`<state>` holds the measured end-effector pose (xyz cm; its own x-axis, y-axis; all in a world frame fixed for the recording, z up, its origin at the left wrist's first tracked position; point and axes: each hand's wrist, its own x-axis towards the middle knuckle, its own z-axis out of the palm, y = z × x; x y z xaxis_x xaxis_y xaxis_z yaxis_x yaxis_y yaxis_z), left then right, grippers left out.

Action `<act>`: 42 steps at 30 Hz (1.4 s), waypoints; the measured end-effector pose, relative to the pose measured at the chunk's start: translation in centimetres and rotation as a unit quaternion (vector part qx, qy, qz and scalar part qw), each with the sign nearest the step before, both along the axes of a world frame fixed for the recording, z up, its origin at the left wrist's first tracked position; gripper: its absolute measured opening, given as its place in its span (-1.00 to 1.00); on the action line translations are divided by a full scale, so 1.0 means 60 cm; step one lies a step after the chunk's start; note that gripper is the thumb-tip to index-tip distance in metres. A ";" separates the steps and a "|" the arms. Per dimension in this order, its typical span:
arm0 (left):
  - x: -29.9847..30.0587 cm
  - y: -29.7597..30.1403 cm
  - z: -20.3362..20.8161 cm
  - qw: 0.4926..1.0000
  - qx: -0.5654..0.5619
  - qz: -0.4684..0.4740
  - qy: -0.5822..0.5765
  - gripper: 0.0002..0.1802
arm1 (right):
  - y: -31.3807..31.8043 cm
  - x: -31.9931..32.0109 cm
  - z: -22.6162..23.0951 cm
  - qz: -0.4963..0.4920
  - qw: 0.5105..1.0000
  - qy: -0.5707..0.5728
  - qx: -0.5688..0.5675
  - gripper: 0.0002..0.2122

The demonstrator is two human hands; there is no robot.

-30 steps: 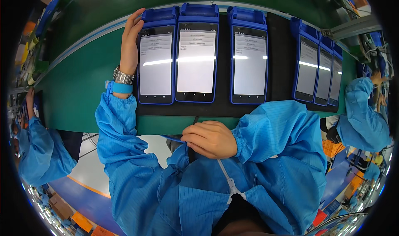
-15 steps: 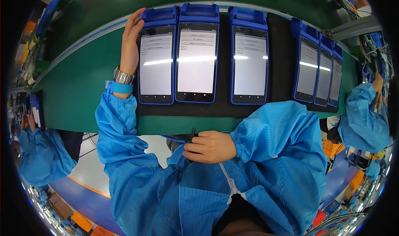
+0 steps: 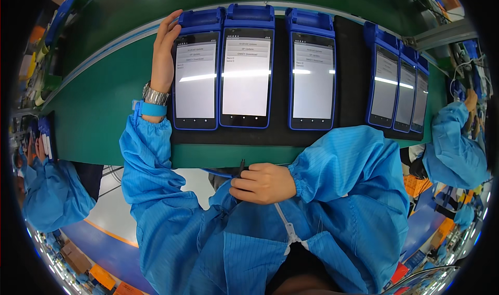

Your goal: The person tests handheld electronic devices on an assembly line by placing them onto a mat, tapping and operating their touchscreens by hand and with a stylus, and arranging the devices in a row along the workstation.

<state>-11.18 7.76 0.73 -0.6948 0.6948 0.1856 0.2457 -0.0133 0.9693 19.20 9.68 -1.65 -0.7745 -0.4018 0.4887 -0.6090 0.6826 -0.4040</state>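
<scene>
My left hand [image 3: 165, 53], with a metal watch [image 3: 155, 95] and a blue wrist strap [image 3: 149, 109], lies along the left side of the leftmost blue handheld payment terminal [image 3: 195, 87]. Its fingers are stretched out and touch the upper edge; the thumb is hardly visible. In front of my chest, below the table edge, my right hand [image 3: 264, 184] is closed round a slim black pointed thing [image 3: 241, 166] whose tip sticks up past the fingers. A blue cord [image 3: 215, 173] runs close by. A second terminal [image 3: 245, 87] stands beside the first, and a third [image 3: 312, 87] lies farther right, all with lit screens.
Several more terminals [image 3: 384, 87] stand close together at the right end of the black mat [image 3: 234, 136] on the green table [image 3: 109, 87]. A metal bar [image 3: 442, 40] juts in at the far right. Co-workers in blue smocks [image 3: 455, 144] sit on both sides.
My hands and the terminals stay where they were. Only the co-workers' hands at the left and right rims have shifted slightly.
</scene>
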 end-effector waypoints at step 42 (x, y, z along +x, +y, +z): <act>0.000 -0.032 0.032 0.978 -0.020 0.113 0.176 -0.73 | -0.009 -0.006 0.007 0.020 1.000 0.011 -0.001 -0.82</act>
